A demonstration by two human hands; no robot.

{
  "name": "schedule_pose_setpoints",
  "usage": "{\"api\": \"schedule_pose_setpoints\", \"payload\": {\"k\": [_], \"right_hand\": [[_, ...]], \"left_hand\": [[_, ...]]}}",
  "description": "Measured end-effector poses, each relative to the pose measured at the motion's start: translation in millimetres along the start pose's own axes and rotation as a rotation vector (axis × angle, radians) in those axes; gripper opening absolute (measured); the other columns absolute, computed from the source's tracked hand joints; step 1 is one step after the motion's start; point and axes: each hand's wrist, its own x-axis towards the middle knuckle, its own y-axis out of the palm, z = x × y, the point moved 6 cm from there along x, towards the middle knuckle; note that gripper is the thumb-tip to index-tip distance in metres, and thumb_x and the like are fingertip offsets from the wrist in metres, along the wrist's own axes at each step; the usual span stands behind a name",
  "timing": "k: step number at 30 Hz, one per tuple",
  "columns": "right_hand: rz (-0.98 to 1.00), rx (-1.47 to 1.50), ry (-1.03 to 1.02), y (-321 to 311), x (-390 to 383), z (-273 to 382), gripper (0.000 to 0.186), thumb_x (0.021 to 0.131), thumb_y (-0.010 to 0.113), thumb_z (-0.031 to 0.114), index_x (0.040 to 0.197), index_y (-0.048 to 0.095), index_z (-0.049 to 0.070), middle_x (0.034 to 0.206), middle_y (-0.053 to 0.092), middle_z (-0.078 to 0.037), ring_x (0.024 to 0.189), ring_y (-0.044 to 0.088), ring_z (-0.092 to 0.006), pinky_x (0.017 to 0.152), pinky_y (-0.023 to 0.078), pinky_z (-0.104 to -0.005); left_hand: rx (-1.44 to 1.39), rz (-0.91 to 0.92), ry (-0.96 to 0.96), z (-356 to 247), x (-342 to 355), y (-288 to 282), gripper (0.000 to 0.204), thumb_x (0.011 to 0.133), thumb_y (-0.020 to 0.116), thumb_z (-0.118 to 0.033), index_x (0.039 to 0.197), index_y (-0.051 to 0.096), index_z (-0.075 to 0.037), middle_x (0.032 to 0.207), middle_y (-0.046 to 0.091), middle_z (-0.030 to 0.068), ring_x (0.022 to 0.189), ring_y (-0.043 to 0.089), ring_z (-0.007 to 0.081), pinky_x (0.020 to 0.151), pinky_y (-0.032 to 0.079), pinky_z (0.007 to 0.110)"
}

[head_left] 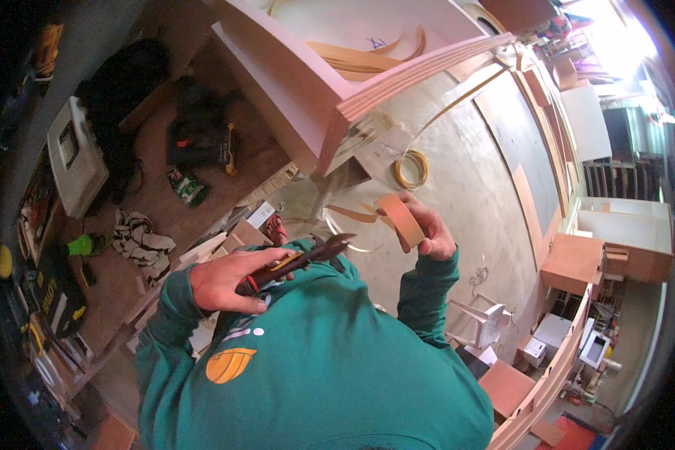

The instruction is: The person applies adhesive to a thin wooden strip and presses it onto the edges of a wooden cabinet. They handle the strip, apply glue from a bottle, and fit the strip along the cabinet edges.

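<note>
My left hand (pixel 231 280) is closed round a dark plier-like hand tool (pixel 296 264) with red and yellow marks. The tool's pointed end faces right, in front of my green sweatshirt. Between the fingers and thumb of my right hand (pixel 431 229) is a curled strip of tan edge banding (pixel 399 219). A loose end of that strip reaches left toward the tool, apart from its tip. Just beyond both hands stands a pinkish panel box (pixel 337 94), its layered front edge toward me. More banding strips (pixel 360 60) lie inside it.
A coil of banding (pixel 411 169) rests on the pale floor, a strip trailing from it to the upper right. At left, a brown worktop (pixel 146 139) bears a cloth (pixel 139 241), a green can (pixel 187 187) and tools. A white plastic stool (pixel 484 319) and cabinet boxes (pixel 572 262) stand at right.
</note>
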Motion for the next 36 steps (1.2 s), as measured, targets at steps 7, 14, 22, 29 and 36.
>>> {"api": "schedule_pose_setpoints", "payload": {"k": [7, 14, 22, 29, 36], "right_hand": [[-0.045, -0.113, -0.004, -1.4, -24.4, 0.6, 0.098, 0.059, 0.078, 0.068, 0.125, 0.059, -0.001, 0.126, 0.049, -0.013, 0.094, 0.054, -0.0143, 0.074, 0.041, -0.0252], [-0.108, -0.197, 0.016, 10.7, -35.2, 5.9, 0.085, 0.061, 0.081, 0.06, 0.124, 0.062, 0.004, 0.123, 0.052, -0.012, 0.095, 0.054, -0.0147, 0.071, 0.042, -0.0255], [-0.117, -0.218, 0.089, 15.2, -39.7, 6.6, 0.08, 0.06, 0.082, 0.056, 0.123, 0.064, 0.009, 0.125, 0.052, -0.009, 0.093, 0.054, -0.015, 0.064, 0.045, -0.0232], [-0.104, -0.255, -0.026, 9.8, -38.2, -4.8, 0.074, 0.059, 0.087, 0.043, 0.121, 0.065, 0.009, 0.125, 0.052, -0.009, 0.096, 0.056, -0.015, 0.061, 0.046, -0.0224], [-0.096, -0.316, -0.016, 12.5, -31.0, 0.7, 0.061, 0.063, 0.086, 0.022, 0.119, 0.066, 0.009, 0.125, 0.054, -0.011, 0.097, 0.058, -0.0174, 0.063, 0.047, -0.0245]], "left_hand": [[-0.107, 0.305, -0.065, -21.5, 36.2, 13.4, 0.088, 0.074, 0.067, -0.019, 0.149, 0.024, -0.002, 0.125, 0.053, 0.0135, 0.118, 0.048, 0.0225, 0.104, 0.035, 0.034], [-0.066, 0.353, -0.049, -32.1, 53.5, 16.0, 0.089, 0.073, 0.068, -0.019, 0.148, 0.023, 0.002, 0.129, 0.05, 0.0159, 0.12, 0.047, 0.0244, 0.106, 0.032, 0.034], [0.246, 0.31, -0.027, -33.4, 55.2, 14.3, 0.084, 0.072, 0.064, -0.017, 0.143, 0.028, 0.007, 0.129, 0.047, 0.0244, 0.121, 0.047, 0.0344, 0.106, 0.034, 0.039], [0.274, 0.256, 0.02, -39.5, 53.6, 23.4, 0.08, 0.07, 0.062, -0.019, 0.139, 0.031, 0.01, 0.131, 0.045, 0.0277, 0.124, 0.045, 0.038, 0.106, 0.035, 0.041], [0.298, 0.239, 0.095, -31.0, 49.9, 28.2, 0.081, 0.071, 0.062, -0.021, 0.138, 0.03, 0.011, 0.132, 0.045, 0.0286, 0.124, 0.045, 0.0388, 0.106, 0.036, 0.04]]}}
